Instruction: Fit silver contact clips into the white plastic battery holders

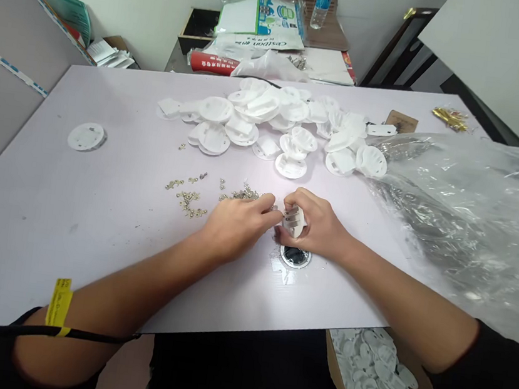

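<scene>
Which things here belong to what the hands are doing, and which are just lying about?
In use: white part in right hand; left hand at it; metal bits; pile of white parts.
Lying about: water bottle; plastic sheet; lone disc.

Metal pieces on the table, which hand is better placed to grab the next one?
Probably left: the left hand sits beside the metal pieces, while the right hand grips the white part.

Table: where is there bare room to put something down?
Bare: the near-left stretch between the lone disc, the metal bits and the left hand. Crowded: disc pile behind, plastic sheet right. Right hand grips a white part.
</scene>
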Available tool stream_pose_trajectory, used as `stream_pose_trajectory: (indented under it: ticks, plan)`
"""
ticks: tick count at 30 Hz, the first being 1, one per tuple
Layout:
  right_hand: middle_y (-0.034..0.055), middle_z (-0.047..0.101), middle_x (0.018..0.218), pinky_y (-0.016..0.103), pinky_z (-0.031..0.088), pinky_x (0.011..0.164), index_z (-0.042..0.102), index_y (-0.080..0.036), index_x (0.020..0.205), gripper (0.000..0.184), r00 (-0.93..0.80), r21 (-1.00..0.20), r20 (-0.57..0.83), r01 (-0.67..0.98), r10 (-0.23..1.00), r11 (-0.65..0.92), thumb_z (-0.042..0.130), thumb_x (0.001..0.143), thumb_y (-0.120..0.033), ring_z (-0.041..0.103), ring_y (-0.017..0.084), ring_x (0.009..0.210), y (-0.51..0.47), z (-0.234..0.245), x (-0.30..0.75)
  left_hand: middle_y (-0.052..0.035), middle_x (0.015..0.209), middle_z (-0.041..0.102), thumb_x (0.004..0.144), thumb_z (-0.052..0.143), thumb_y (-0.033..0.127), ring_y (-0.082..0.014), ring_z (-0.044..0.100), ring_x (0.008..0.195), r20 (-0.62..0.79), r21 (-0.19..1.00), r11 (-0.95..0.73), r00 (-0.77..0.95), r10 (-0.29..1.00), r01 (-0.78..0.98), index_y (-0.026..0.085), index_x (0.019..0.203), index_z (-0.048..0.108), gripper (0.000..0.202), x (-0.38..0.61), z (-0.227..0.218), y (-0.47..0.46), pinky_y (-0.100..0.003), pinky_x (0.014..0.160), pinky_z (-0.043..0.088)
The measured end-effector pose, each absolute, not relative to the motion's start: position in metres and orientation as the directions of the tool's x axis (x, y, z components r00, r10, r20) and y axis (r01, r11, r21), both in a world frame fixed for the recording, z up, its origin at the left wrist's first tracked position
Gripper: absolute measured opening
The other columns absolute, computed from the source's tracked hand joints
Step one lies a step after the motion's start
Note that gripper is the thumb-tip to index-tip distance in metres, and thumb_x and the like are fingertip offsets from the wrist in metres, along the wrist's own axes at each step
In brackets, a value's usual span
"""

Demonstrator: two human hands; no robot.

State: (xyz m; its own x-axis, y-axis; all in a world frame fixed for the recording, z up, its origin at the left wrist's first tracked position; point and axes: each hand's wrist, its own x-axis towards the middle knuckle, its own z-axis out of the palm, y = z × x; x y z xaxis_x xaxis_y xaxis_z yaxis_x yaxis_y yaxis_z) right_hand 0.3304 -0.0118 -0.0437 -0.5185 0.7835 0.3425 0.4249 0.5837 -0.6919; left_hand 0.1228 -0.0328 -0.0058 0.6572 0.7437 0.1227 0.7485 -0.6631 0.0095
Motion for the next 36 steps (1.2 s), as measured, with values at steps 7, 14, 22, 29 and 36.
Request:
stream_pose_trajectory:
  ticks: [7,14,22,29,36]
  plan:
    - [-0.0046,0.056,0.073,0.025,0.039,0.052,0.045,-0.025,0.105,0.051,-0.290,-0.939,0.139,0.266,0.947,0.219,0.080,0.072,-0.039,0.050,0.013,0.057,-0.012,-0.039,0.334,-0.0017,0.090,0.058,0.094,0.057,0.023,-0.0083,0.043,0.059,0.279,0.370,-0.538,0.462,0.842,0.757,0.024,0.111,0.070,0.022,0.109,0.004,-0.028,-0.023,0.053,0.035]
    - [-0.0038,0.058,0.069,0.026,0.042,0.055,0.040,-0.024,0.091,0.049,-0.375,-0.952,-0.122,-0.217,0.919,-0.214,0.068,0.081,-0.063,0.058,0.014,0.059,-0.009,-0.008,0.301,-0.0031,0.095,0.054,0.087,0.067,0.016,-0.0104,0.055,0.077,0.329,0.784,-0.478,0.388,0.861,0.396,0.020,0.102,0.069,0.016,0.115,0.002,-0.023,-0.026,0.071,0.049]
    - [0.0029,0.065,0.071,0.026,0.046,0.053,0.056,-0.018,0.096,0.054,-0.375,-0.985,0.015,-0.166,0.927,-0.051,0.052,0.089,-0.071,0.060,0.013,0.059,-0.003,-0.017,0.283,0.0030,0.064,0.051,0.086,0.074,0.038,-0.0060,0.044,0.051,0.025,0.994,0.010,0.326,0.945,-0.105,0.016,0.102,0.063,0.030,0.097,0.007,-0.018,-0.021,0.050,0.036]
    - [-0.0008,0.061,0.061,0.025,0.043,0.048,0.054,-0.019,0.087,0.044,-0.396,-0.985,0.172,-0.068,0.902,0.158,0.049,0.096,-0.062,0.055,0.011,0.051,-0.010,-0.024,0.292,0.0067,0.052,0.041,0.082,0.076,0.047,-0.0057,0.033,0.046,-0.144,0.964,0.221,0.405,0.903,-0.150,0.018,0.094,0.062,0.034,0.091,0.005,-0.017,-0.021,0.048,0.023]
    - [-0.0001,0.061,0.062,0.025,0.045,0.049,0.059,-0.018,0.090,0.043,-0.513,-0.967,0.219,-0.004,0.830,0.253,0.050,0.097,-0.059,0.061,0.013,0.053,-0.007,-0.022,0.305,0.0050,0.054,0.043,0.076,0.081,0.040,-0.0044,0.034,0.046,-0.160,0.971,0.228,0.504,0.849,-0.077,0.015,0.073,0.057,0.035,0.086,0.005,-0.015,-0.021,0.045,0.024]
